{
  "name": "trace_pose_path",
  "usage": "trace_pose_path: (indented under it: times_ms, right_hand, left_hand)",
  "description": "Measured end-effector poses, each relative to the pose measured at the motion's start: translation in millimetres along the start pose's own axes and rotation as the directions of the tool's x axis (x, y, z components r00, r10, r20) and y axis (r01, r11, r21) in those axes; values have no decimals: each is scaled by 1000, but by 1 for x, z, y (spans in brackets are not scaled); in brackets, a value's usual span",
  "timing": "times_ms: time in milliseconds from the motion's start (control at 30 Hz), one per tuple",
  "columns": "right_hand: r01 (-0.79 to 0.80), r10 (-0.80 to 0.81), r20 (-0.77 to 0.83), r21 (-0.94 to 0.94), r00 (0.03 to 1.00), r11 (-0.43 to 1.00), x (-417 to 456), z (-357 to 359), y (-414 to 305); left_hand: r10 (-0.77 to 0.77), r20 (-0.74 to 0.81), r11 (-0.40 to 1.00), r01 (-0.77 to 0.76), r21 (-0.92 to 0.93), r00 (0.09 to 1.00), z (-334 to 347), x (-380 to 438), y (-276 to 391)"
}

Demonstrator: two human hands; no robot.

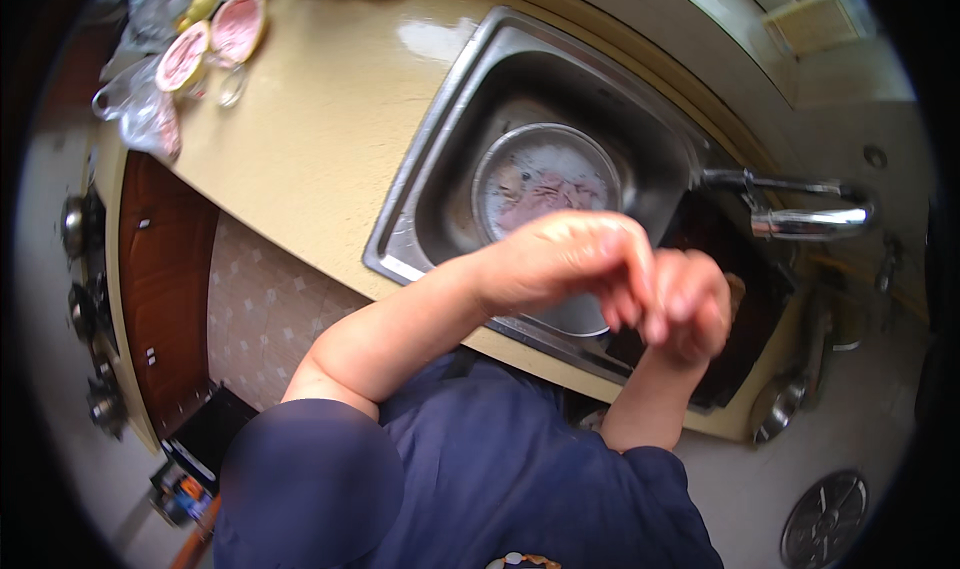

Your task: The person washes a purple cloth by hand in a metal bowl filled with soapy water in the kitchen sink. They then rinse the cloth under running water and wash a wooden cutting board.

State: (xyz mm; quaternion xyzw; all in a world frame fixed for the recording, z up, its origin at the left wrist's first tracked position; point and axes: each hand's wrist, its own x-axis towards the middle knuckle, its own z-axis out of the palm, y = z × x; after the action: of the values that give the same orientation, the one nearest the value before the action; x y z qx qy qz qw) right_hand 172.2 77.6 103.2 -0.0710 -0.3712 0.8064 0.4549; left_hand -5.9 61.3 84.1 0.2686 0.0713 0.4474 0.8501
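Observation:
My left hand [570, 261] and my right hand [694, 306] meet over the front right of the stainless steel sink [442, 156], fingers bent towards each other. Both are blurred, and whether anything small is between the fingertips cannot be told. Below and beyond them, a round metal bowl [484, 168] stands in the sink basin. It holds cloudy, foamy water with a soft pinkish mass [551, 198] and small dark bits. Part of a second round metal rim [585, 325] shows under my hands; the rest is hidden.
A chrome faucet [810, 222] is at right, beside a dark board or mat [750, 344]. Pink-lined fruit rind halves [238, 27] and clear plastic bags [146, 115] lie on the yellowish counter [315, 119]. A metal ladle or pan [780, 408] is at lower right.

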Motion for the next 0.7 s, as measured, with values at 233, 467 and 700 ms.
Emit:
trace_pose_path:
  times_ms: [233,467,700]
  right_hand:
    - [-597,673,-319,-770,667,227,-13,-94,76]
    - [-622,522,-341,-487,781,613,4,6,47]
    - [-499,372,-580,-814,725,-297,31,-126,98]
  left_hand:
    - [14,-701,-97,699,708,713,-111,-38,-61]
    - [51,-330,768,174,616,943,-24,-132,6]
    - [540,-347,-400,597,696,767,-49,-354,49]
